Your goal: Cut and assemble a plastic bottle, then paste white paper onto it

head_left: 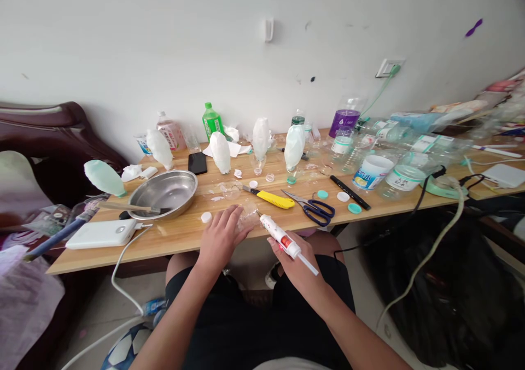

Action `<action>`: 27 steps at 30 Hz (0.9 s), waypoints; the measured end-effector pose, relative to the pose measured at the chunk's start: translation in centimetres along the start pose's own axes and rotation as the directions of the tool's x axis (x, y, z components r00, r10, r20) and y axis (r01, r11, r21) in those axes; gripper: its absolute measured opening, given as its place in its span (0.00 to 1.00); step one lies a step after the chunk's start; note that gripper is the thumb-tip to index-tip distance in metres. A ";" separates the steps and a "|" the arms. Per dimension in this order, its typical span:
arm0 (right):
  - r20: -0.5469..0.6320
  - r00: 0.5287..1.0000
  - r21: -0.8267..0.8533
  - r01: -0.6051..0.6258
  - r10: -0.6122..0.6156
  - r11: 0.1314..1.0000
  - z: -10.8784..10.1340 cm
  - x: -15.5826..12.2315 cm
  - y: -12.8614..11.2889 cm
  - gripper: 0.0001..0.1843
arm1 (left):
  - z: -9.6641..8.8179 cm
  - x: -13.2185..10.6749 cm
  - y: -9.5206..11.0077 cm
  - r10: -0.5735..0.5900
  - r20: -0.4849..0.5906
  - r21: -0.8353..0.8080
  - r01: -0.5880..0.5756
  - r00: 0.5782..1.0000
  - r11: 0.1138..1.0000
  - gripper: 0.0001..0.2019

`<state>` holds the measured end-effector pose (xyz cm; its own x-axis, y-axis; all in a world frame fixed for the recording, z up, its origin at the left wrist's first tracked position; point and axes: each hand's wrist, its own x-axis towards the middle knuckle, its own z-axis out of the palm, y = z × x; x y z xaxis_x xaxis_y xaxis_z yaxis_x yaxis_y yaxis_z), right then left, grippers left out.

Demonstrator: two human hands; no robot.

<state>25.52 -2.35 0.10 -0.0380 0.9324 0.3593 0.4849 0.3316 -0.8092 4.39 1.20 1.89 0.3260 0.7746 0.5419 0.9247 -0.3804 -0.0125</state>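
My right hand (301,266) is closed around a white glue gun (276,232), with a glue stick (307,264) poking out of its back end. The nozzle points at a clear plastic bottle piece (248,215) at the table's front edge. My left hand (221,232) grips that piece from the left, fingers over its far side. Beyond the hands lie a yellow utility knife (274,199) and dark-handled scissors (318,212). A white bottle cap (206,217) rests beside my left hand.
A metal bowl (164,195) and white power bank (100,234) are on the left. White-wrapped bulb shapes (220,151) stand along the back, near a green bottle (212,119). Clear bottles (404,178), a black marker (350,192) and a corded power strip (445,187) occupy the right.
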 end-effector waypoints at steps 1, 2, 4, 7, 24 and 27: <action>0.002 1.000 -0.004 0.000 0.000 1.000 0.0 0.0 0.0 0.15 | 0.0 0.0 0.0 -0.002 0.005 0.001 0.002 1.000 1.000 0.24; 0.003 1.000 -0.008 -0.002 0.002 1.000 0.0 0.0 -0.1 0.15 | 0.0 0.0 -0.1 -0.003 0.011 0.002 0.003 1.000 1.000 0.25; 0.001 1.000 -0.020 -0.003 0.003 1.000 0.0 0.0 -0.2 0.15 | 0.0 0.1 -0.2 -0.002 0.023 0.004 0.002 1.000 1.000 0.28; -0.006 1.000 -0.033 0.006 -0.006 0.999 0.1 -0.1 -0.3 0.16 | 0.0 0.1 -0.3 -0.007 0.035 0.009 0.007 0.999 1.000 0.32; -0.001 0.998 -0.011 0.066 -0.066 0.998 -0.2 -0.5 0.2 0.11 | 0.1 -0.6 -0.3 -0.032 -0.034 -0.026 0.031 0.999 0.999 0.26; -0.006 0.999 -0.028 0.053 -0.053 0.998 -0.1 -0.5 0.4 0.11 | -0.1 -0.5 -0.3 -0.027 -0.032 -0.014 0.026 0.999 1.000 0.24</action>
<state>25.81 -2.71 -0.34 -0.0585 0.9127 0.4044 0.5062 0.3763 -0.7760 3.92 0.92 1.71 0.2947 0.7680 0.5687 0.9302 -0.3667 0.0132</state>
